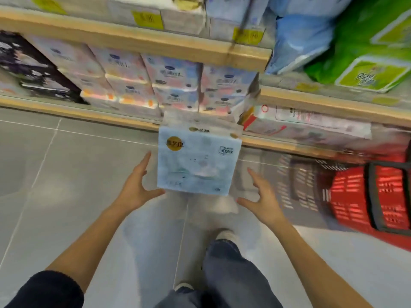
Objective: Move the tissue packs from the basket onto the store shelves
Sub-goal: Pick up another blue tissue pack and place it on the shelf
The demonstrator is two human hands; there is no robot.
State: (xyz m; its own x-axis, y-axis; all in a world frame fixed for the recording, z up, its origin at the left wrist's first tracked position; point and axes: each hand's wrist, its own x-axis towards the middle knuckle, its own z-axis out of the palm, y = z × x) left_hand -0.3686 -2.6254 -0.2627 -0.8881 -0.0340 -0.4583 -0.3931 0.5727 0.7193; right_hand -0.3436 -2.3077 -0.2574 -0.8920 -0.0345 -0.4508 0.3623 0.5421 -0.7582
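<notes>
Flanking one pale-blue tissue pack [195,161], left hand [135,187] and right hand [262,201] are held spread wide, uncurled; red basket [355,196] is set rightward, below shelves [133,41].

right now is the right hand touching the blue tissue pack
Apart. In the head view a strip of grey floor shows between the blue tissue pack and the right hand, whose fingers are spread open.

Pale blue tissue pack [198,161], round gold label at upper left, upright before the wooden store shelves [138,44]. Red basket [355,196] on floor at right, seemingly tipped.
</notes>
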